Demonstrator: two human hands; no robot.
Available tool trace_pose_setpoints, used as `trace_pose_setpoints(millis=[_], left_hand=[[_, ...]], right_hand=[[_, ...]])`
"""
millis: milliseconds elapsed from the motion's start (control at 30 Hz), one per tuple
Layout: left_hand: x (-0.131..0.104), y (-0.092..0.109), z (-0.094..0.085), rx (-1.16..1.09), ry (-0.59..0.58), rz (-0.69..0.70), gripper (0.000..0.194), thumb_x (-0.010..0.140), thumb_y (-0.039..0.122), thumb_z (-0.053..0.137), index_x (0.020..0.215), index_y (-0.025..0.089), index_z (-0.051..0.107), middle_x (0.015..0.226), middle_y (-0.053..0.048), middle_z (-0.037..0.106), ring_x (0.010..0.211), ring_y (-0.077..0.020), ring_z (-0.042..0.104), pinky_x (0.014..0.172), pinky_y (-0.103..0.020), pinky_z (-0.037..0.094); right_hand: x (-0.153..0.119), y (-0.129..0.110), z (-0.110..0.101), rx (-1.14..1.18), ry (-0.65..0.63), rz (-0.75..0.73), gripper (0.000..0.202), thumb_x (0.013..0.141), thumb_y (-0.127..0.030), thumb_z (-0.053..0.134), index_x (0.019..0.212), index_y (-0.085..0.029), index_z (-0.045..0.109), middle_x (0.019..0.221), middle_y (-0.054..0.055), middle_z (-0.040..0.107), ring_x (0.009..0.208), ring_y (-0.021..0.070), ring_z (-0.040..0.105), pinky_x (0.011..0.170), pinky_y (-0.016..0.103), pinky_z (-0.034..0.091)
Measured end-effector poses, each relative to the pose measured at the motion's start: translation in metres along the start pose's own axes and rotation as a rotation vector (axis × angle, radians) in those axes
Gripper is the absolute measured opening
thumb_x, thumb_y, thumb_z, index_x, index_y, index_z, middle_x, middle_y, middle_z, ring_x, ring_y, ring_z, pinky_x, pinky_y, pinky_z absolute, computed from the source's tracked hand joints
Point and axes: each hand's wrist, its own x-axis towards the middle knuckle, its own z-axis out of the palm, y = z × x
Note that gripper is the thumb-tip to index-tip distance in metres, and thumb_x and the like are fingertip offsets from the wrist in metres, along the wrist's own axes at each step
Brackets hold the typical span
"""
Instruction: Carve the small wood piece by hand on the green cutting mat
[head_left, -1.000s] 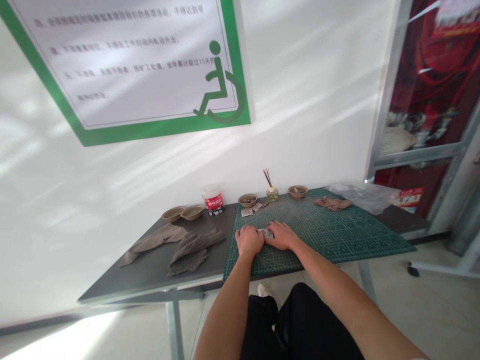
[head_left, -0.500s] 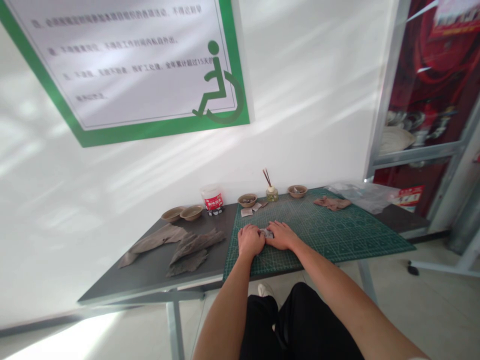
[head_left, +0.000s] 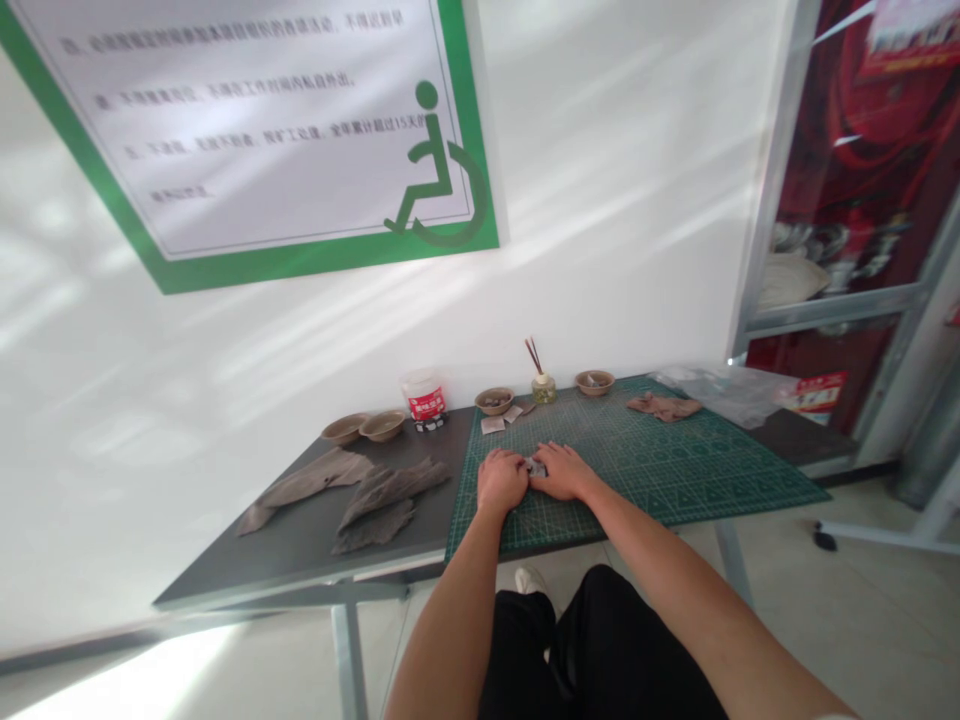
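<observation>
Between my two hands, on the green cutting mat (head_left: pixel 660 470), is a small greyish piece (head_left: pixel 535 467); its kind is too small to tell, and my fingers cover part of it. My left hand (head_left: pixel 502 480) has its fingers curled against the left side of the piece. On the other side, my right hand (head_left: pixel 561 471) holds it with bent fingers. Beyond my hands lie pale square pieces (head_left: pixel 493 425) beside a tan bowl (head_left: pixel 494 401) of small items. A second small bowl (head_left: pixel 595 383) stands farther right.
Brown-grey cloths (head_left: pixel 386 500) lie on the dark table (head_left: pixel 247 570) at left. Behind them are two stacked-edge bowls (head_left: pixel 382 427) and a red-labelled tub (head_left: pixel 425 400). A reed diffuser (head_left: pixel 544 388), a crumpled brown cloth (head_left: pixel 664 405) and clear plastic (head_left: pixel 735 392) are at the back.
My left hand has shifted very slightly. Both hands stay around the small greyish piece, and the other things are where they were.
</observation>
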Motion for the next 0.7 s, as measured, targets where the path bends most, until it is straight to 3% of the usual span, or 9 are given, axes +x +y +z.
trace_pose_setpoints(millis=[233,433,700], left_hand=[[-0.0022,0.0002,0.0028,-0.022,0.057,-0.055,0.025,0.081,0.034,0.046,0.086,0.024,0.068,0.113,-0.003,0.062,0.123,-0.0218,0.038,0.104,-0.039,0.023],[-0.0015,0.0003,0.0031,0.005,0.09,-0.162,0.027,0.082,0.03,0.044,0.093,0.023,0.068,0.113,-0.006,0.062,0.12,-0.0231,0.041,0.102,-0.039,0.025],[0.0013,-0.0029,0.0031,-0.009,0.032,-0.019,0.027,0.083,0.033,0.045,0.094,0.027,0.069,0.114,-0.001,0.063,0.118,-0.0192,0.043,0.103,-0.031,0.026]], right_hand=[[0.0013,0.0002,0.0001,0.001,-0.015,0.009,0.059,0.08,-0.056,0.043,0.127,-0.02,0.048,0.144,0.01,0.033,0.134,0.0291,0.023,0.106,0.046,0.016],[0.0017,0.0011,0.0001,0.005,-0.014,0.006,0.063,0.077,-0.058,0.048,0.127,-0.019,0.048,0.144,0.011,0.033,0.134,0.03,0.023,0.106,0.047,0.016],[0.0012,0.0,0.0,0.004,-0.011,0.01,0.06,0.079,-0.056,0.046,0.127,-0.021,0.048,0.143,0.01,0.033,0.133,0.0288,0.023,0.106,0.046,0.017]])
